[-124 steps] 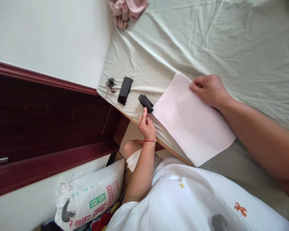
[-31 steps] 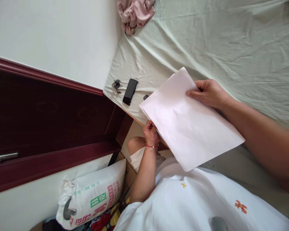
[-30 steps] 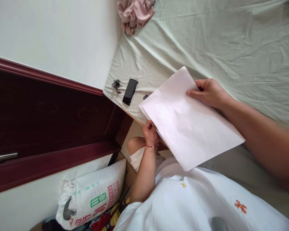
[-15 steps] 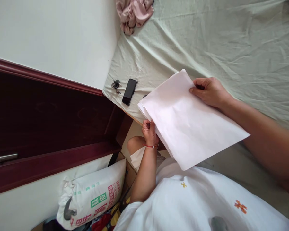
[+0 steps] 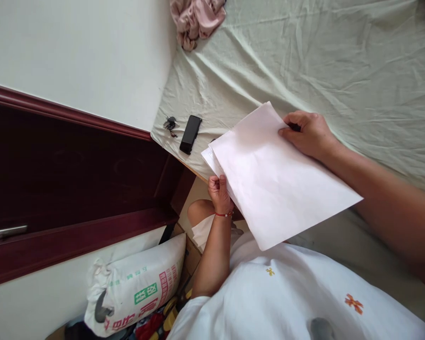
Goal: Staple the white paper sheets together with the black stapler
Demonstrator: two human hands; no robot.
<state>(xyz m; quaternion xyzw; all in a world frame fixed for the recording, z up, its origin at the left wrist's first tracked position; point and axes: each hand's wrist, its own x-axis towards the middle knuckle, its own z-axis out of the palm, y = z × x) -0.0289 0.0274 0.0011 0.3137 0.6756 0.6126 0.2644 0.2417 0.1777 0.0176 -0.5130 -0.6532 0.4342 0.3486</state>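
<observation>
Several white paper sheets [image 5: 279, 179] are held up in front of me, over the near edge of the bed. My right hand [image 5: 308, 132] pinches their upper right edge between thumb and fingers. At the lower left edge, my left hand [image 5: 220, 192] is closed on the sheets, with a red string bracelet at its wrist. The top sheet lies slightly out of line with those beneath, whose corners show at the left. A dark object behind the paper's left corner is mostly hidden.
On the pale green bed sheet [image 5: 326, 61] lie a black phone [image 5: 190, 135], a bunch of keys [image 5: 170, 124] and crumpled pink cloth [image 5: 198, 21]. A dark red door [image 5: 63, 160] is at left. Below it, a printed white sack [image 5: 138, 283] stands beside cardboard and my knee.
The top sheet has shifted a little, so more of the sheets under it shows at the left corner. Both hands stay almost in place.
</observation>
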